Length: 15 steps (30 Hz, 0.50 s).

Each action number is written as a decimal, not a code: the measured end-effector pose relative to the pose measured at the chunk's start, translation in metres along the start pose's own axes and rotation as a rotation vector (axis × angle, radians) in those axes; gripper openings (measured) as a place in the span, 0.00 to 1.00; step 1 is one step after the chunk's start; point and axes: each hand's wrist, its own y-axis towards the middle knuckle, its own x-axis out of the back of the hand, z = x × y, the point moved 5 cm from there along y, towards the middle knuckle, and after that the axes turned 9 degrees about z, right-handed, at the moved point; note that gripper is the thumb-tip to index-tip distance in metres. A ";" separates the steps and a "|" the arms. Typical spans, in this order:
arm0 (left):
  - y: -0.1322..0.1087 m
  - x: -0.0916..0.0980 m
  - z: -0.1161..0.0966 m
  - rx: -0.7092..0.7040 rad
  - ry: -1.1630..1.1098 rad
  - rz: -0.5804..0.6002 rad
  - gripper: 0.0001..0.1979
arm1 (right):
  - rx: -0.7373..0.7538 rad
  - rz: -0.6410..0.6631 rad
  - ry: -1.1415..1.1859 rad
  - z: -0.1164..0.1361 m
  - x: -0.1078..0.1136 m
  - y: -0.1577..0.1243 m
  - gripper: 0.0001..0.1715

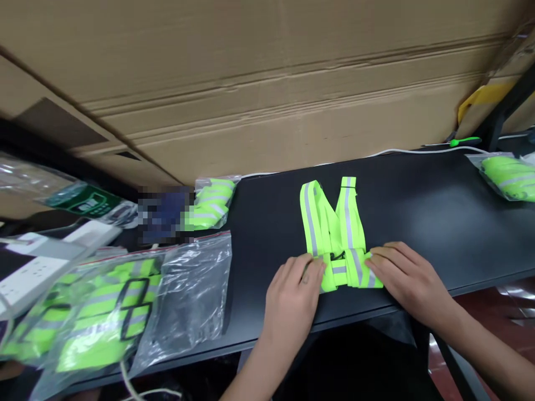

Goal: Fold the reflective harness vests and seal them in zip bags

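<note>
A neon yellow-green reflective vest [334,234] made of straps with silver stripes lies on the black table. Its two shoulder straps point away from me, and the waist band is folded across the near end. My left hand [292,289] is closed on the left end of that band, fingers bent over it and fingertips partly hidden. At the right end, my right hand [412,281] pinches the band between thumb and fingers. A small black fitting [337,257] shows in the middle, between the hands.
Bagged yellow-green vests [108,312] lie at the left beside a clear zip bag [188,295] and a white power strip [37,278]. Other bagged pieces sit at the back [213,200] and far right [510,175]. Cardboard boxes [267,83] stand behind; a green-handled tool [463,142] lies near them.
</note>
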 end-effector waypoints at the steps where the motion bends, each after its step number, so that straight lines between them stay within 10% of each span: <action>1: -0.005 0.002 -0.004 -0.002 -0.008 0.004 0.10 | 0.036 0.006 -0.018 0.005 0.002 -0.004 0.09; 6: -0.046 -0.002 -0.019 0.004 -0.070 0.147 0.35 | 0.071 0.096 0.002 0.016 0.001 -0.030 0.29; 15: -0.071 0.010 -0.017 -0.097 -0.252 0.118 0.22 | 0.110 0.043 0.276 0.017 0.000 -0.056 0.20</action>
